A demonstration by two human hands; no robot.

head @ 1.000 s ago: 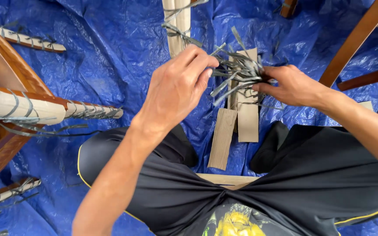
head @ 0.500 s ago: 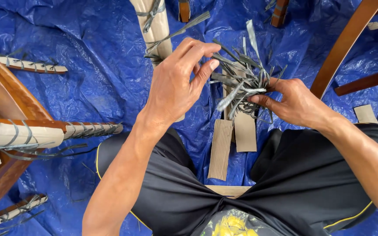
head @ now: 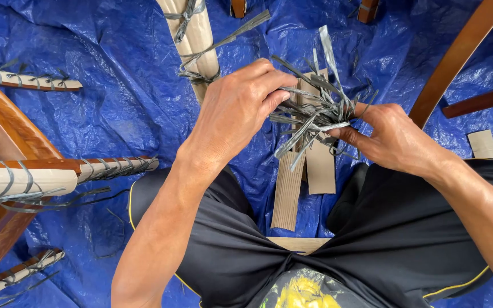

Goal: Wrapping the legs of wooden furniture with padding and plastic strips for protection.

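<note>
Above the lap, over the blue tarp [head: 115, 85], the right hand [head: 397, 140] clamps a bundle of grey plastic strips [head: 312, 111] while the left hand [head: 238, 108], at nine o'clock, pinches one; light, springy, slippery, best gripped at the bunched base

A tangled bundle of grey plastic strips [head: 314, 111] is sitting just above the centre of the frame, its flat, narrow ends splaying outward in all directions, one pale strip standing upward. It is hanging above brown corrugated cardboard pieces [head: 303, 171] lying on the blue tarp.
</note>
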